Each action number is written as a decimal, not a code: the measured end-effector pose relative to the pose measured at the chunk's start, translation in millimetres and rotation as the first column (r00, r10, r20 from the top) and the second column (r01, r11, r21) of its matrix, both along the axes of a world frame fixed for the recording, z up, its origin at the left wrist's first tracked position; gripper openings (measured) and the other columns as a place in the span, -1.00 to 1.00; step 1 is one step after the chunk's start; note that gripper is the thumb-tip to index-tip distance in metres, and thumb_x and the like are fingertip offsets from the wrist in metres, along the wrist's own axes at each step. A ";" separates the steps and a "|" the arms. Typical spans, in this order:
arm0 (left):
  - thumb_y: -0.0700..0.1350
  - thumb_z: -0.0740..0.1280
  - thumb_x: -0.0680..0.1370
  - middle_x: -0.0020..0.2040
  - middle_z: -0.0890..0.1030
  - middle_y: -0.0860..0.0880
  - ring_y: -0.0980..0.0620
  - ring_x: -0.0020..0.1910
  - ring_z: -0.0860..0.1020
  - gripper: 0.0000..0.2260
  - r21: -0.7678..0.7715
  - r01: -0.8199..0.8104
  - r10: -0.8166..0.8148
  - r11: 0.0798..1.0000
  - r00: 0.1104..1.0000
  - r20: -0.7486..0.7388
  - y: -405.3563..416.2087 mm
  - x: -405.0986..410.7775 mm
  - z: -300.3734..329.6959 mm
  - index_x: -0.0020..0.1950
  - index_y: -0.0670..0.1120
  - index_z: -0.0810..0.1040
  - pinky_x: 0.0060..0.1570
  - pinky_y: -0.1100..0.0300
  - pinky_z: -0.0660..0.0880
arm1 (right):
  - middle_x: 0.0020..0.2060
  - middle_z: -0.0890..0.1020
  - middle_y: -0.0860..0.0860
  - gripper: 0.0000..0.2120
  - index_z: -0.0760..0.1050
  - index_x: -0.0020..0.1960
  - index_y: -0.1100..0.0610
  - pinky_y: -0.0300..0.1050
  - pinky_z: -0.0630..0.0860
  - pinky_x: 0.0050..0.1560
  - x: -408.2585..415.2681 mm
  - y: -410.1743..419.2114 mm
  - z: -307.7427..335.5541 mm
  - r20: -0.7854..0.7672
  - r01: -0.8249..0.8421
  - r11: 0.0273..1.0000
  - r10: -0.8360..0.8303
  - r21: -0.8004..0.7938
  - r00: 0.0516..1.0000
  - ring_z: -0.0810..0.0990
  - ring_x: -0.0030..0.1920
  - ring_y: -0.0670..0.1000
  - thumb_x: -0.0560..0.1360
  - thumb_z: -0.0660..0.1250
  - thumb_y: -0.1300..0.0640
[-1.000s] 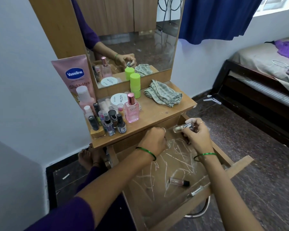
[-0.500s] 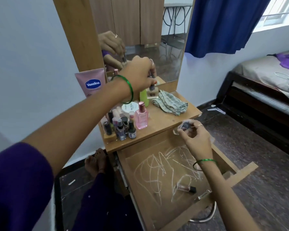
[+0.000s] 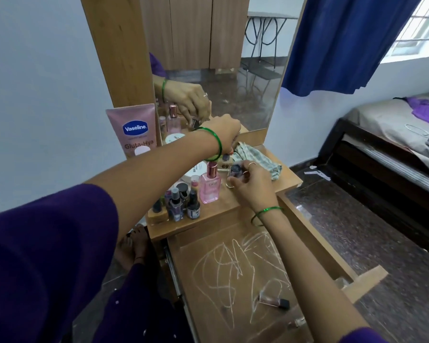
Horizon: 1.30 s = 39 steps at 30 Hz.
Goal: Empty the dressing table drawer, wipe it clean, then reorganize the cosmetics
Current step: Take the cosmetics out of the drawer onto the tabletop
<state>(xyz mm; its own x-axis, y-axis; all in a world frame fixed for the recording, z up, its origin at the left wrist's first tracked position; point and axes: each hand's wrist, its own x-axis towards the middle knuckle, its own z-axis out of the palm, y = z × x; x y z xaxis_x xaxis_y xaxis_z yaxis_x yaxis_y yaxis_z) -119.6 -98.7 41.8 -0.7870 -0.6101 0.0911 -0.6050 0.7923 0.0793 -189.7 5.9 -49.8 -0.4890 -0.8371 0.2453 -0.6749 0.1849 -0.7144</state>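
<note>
Drawer (image 3: 233, 273) pulled open, two small bottles (image 3: 274, 302) left near its front edge, well below both hands. Risk: crowded tabletop (image 3: 282, 180), easy to topple the pink bottle (image 3: 209, 185). Right hand (image 3: 252, 184) pinches a dark-capped bottle (image 3: 235, 170); left hand (image 3: 224, 133) grips a small bottle (image 3: 225, 161) behind.

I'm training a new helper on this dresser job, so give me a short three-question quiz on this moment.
1. True or false: the drawer is empty.
2. What does the right hand hold? A) cloth B) small bottle C) Vaseline tube
3. Fill in: the checked cloth lies on the ____.

Key: 1. False; a small vial and one more near the front remain. 2. B, the dark-capped bottle. 3. Dresser top, behind the right hand.
</note>
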 end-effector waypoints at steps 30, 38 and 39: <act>-0.09 0.33 0.51 0.00 0.60 -0.07 -0.05 0.02 0.54 -0.84 0.215 0.370 -0.368 0.904 0.928 -0.054 142.7 38.7 -86.8 0.04 -0.11 0.59 0.02 0.08 0.46 | 0.26 0.50 0.13 -0.61 0.38 0.33 0.20 -0.12 0.38 0.20 -54.1 116.0 -57.2 -0.271 0.102 0.748 0.107 0.655 0.957 0.47 0.25 0.13 0.51 0.24 0.17; -0.13 0.31 0.53 0.19 0.49 -0.16 -0.18 0.14 0.49 -0.71 0.370 0.274 -0.372 0.888 0.900 0.227 188.3 33.4 -181.2 0.24 -0.15 0.50 0.08 0.02 0.48 | 0.19 0.47 0.21 -0.71 0.41 0.20 0.27 0.08 0.45 0.14 -37.1 86.3 -67.6 -0.408 0.286 0.703 0.006 0.651 0.913 0.42 0.25 0.22 0.51 0.23 0.21; -0.11 0.30 0.54 0.17 0.49 -0.16 -0.18 0.15 0.48 -0.72 0.354 0.304 -0.398 0.884 0.888 0.230 192.1 31.3 -183.4 0.22 -0.16 0.51 0.06 0.03 0.46 | 0.20 0.47 0.21 -0.71 0.40 0.21 0.27 0.08 0.44 0.13 -36.5 84.9 -68.3 -0.416 0.300 0.692 0.001 0.657 0.910 0.42 0.25 0.22 0.51 0.22 0.22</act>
